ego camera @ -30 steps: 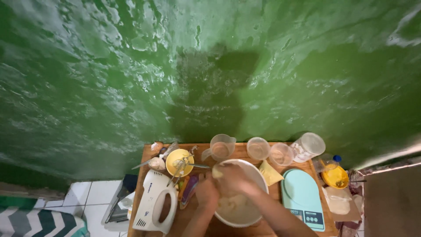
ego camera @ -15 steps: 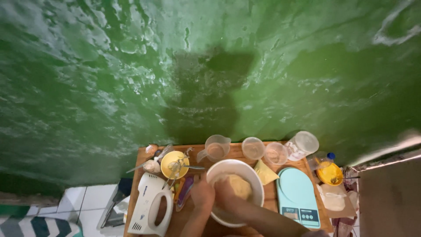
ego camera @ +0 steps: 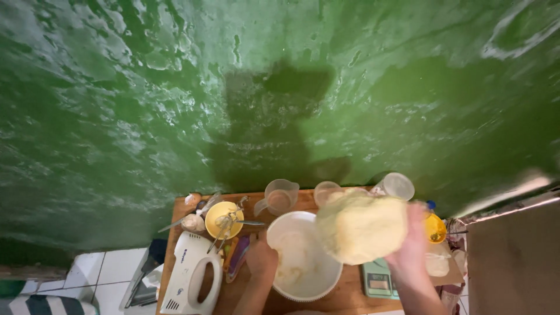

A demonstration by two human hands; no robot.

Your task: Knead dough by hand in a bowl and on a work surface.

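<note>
Green, wet-looking wall fills most of my view, so I am plainly looking more ahead than down, and the work sits low in the frame. Below it a wooden table stands against that wall, crowded along its back edge, which leaves the front free for the bowl. My right hand is wrapped under a big pale lump of dough, held up in the air above the table, to the right of the bowl and over a small scale; I judge the palm is underneath because the mass is soft and would sag otherwise. My left hand rests closed on the rim of the white bowl, probably to steady it; smears cling inside. A white hand mixer lies at the left, its beaters apart and propped in a yellow cup. Clear measuring cups line the back, and a yellow-capped bottle stands near the right edge.
</note>
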